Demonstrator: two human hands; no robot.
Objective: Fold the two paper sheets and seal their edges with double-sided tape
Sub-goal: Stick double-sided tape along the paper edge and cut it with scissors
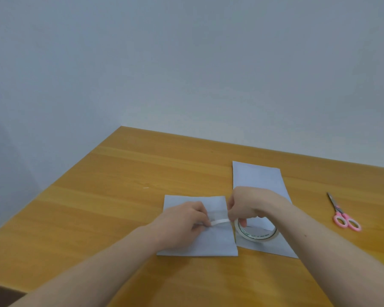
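Head view shows two paper sheets flat on the wooden bench (pixel 124 173), side by side: the left sheet (pixel 211 244) and the longer right sheet (pixel 257 178). The left hand (pixel 182 220) pinches the end of a tape strip (pixel 220 222) over the left sheet. The right hand (pixel 248 204) seems to hold the tape roll (pixel 258 234), fingers curled. Pink scissors (pixel 343 214) lie well apart at right.

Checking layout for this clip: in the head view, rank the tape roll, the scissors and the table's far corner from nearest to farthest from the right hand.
1. Tape roll, just below the right hand.
2. Scissors, off to its right.
3. Table's far corner, up left.
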